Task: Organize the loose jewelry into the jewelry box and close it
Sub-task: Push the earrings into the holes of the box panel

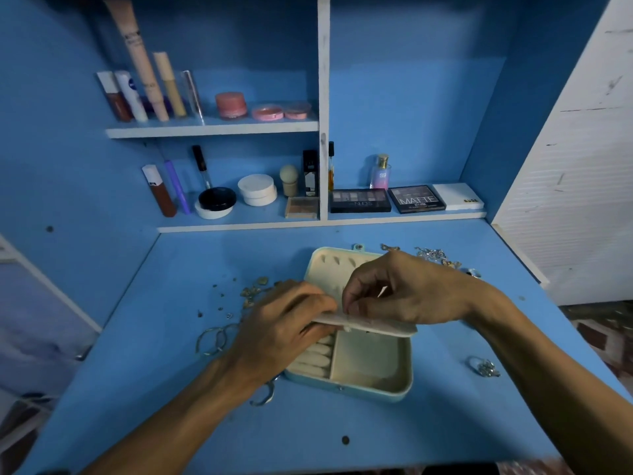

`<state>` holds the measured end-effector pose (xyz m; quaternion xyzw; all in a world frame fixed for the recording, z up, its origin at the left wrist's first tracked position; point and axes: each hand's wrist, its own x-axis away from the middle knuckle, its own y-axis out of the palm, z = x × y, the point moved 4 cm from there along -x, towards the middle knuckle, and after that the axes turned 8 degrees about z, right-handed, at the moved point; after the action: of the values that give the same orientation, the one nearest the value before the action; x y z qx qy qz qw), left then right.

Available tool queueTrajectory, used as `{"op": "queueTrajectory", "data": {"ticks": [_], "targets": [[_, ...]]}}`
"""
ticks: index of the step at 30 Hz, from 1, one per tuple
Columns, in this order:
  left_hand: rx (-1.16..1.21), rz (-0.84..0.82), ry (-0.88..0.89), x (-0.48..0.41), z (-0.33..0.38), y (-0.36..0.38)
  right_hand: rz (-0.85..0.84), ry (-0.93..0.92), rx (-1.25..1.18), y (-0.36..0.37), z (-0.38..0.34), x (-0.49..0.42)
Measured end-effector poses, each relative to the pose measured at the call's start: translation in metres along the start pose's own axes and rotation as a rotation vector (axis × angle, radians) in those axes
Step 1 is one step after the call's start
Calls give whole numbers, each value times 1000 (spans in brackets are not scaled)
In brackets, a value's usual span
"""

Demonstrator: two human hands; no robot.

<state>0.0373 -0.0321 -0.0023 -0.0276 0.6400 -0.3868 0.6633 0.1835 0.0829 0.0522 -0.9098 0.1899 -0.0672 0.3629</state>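
Jewelry box (359,392) sits open mid-desk: pale teal shell, rounded corners, cream lining. Its lid (327,265) lies back flat on the desk, and the inner face has rows of small slots. In the base, padded cream ring rolls (315,358) fill the left side and a smooth square compartment (366,358) takes the right.

A thin, stiff cream insert panel (383,328) is held level across the box over the hinge line. Left hand (287,323) has its fingers curled round the panel's left end. Right hand (404,289) pinches thumb and forefinger at the panel's top edge; cannot tell if a small piece sits in the pinch.

Loose jewelry lies on the blue desk top (171,406):
- small gold pieces (253,289), just left of the box
- silver hoops (215,337), further left
- tangled silver chains (430,253), beside the lid
- silver ring cluster (484,366), right of the base

Eyeshadow palettes (416,198) lie flat on the low shelf behind.
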Motion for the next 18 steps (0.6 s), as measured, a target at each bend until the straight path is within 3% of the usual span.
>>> {"op": "queueTrajectory", "data": {"ticks": [12,18], "targets": [[4,68,55,15,-1,4,71,-132,434,11,-27,4],[-2,69,64,16,0,3,88,-166,501,16,-31,6]]}}
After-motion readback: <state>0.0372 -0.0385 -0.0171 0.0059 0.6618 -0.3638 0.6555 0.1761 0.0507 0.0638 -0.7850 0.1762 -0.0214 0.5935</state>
